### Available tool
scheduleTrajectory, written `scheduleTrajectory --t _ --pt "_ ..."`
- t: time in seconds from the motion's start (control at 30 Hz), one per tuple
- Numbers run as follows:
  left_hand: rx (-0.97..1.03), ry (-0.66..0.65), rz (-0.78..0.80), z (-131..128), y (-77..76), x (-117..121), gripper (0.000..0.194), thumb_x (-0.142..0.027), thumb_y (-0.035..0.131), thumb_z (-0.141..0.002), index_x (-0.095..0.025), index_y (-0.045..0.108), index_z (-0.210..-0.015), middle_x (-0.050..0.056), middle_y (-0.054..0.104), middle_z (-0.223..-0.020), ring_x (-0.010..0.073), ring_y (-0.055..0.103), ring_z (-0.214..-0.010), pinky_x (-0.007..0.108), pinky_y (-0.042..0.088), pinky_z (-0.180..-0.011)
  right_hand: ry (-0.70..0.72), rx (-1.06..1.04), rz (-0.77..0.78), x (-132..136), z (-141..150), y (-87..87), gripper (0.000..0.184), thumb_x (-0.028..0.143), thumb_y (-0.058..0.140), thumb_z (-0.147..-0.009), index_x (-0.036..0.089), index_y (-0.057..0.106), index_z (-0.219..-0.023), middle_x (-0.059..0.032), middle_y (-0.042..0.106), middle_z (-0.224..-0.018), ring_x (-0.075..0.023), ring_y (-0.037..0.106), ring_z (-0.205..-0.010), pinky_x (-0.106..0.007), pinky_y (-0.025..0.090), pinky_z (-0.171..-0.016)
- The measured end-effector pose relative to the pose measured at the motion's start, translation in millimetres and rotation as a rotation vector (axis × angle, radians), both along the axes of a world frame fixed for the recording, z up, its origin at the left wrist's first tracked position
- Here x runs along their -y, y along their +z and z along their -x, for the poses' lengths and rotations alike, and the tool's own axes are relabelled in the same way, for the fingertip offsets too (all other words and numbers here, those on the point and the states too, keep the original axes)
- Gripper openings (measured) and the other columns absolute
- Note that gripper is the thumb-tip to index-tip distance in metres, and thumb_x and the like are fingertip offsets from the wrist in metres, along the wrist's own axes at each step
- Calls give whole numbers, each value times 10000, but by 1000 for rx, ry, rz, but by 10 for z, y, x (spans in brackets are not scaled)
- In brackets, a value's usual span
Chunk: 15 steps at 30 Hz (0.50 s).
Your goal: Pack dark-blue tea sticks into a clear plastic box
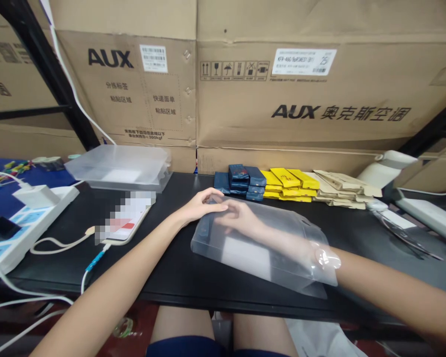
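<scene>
A clear, frosted plastic box lies on its side on the black table, its open end toward me. My right hand is pushed deep inside it, seen through the plastic, fingers curled near a dark blue packet at the far left end. My left hand rests on the box's far left corner from outside, fingers bent over its edge. Behind the box lie rows of dark blue packets, yellow packets and beige packets.
A stack of clear plastic boxes stands at the back left. A phone on a charging cable lies left of my arm, beside a white power strip. Large cardboard cartons wall the back. Scissors lie at right.
</scene>
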<state>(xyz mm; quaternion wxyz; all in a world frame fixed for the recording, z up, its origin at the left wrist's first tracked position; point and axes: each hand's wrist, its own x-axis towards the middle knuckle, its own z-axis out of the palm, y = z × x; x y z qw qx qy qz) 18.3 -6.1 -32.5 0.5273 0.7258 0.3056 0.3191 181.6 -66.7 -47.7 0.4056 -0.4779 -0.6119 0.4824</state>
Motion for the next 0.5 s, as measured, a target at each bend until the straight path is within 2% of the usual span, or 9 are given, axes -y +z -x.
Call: scheduleTrajectory --t 0.1,0.17,0.27,0.37,0.43,0.5 --pt "-27 48 30 60 26 -49 426 -342 768 -626 -182 614 -989 14 624 -925 167 557 -870 312 401 -822 79 54 57 98 -191 64 408 299 740 -723 191 615 -1096 -52 724 -933 -201 700 -871 -368 585 -798" --pt "-24 114 47 101 37 -91 439 -345 779 -603 -183 619 -979 13 626 -919 169 562 -872 314 404 -820 78 72 25 212 -389 71 411 362 710 -764 212 613 -1134 -70 709 -1064 -212 670 -1015 -406 523 -934" --pt "-14 181 94 127 42 -137 452 -338 788 -575 -183 630 -969 12 622 -914 167 569 -865 310 408 -807 -33 104 -67 450 -701 26 373 442 711 -748 189 660 -1018 -112 660 -1183 -238 650 -1064 -428 483 -981" --pt "-9 217 136 108 46 -145 448 -309 795 -550 -180 637 -948 10 618 -893 162 575 -836 302 412 -786 -95 254 -196 723 -942 -11 284 435 651 -809 193 686 -953 -127 635 -1229 -271 588 -1160 -458 433 -1017" --pt "-3 234 156 88 52 -138 442 -291 805 -525 -179 639 -919 5 620 -851 162 580 -807 302 418 -768 -83 326 -241 896 -1053 9 235 407 602 -850 203 685 -932 -125 632 -1235 -285 583 -1164 -475 432 -1005" --pt "2 246 162 76 60 -128 435 -284 810 -512 -180 641 -899 1 622 -821 162 583 -783 304 423 -752 -44 405 -221 1048 -1134 61 189 369 594 -852 204 680 -889 -127 592 -1298 -309 554 -1201 -496 411 -1018"
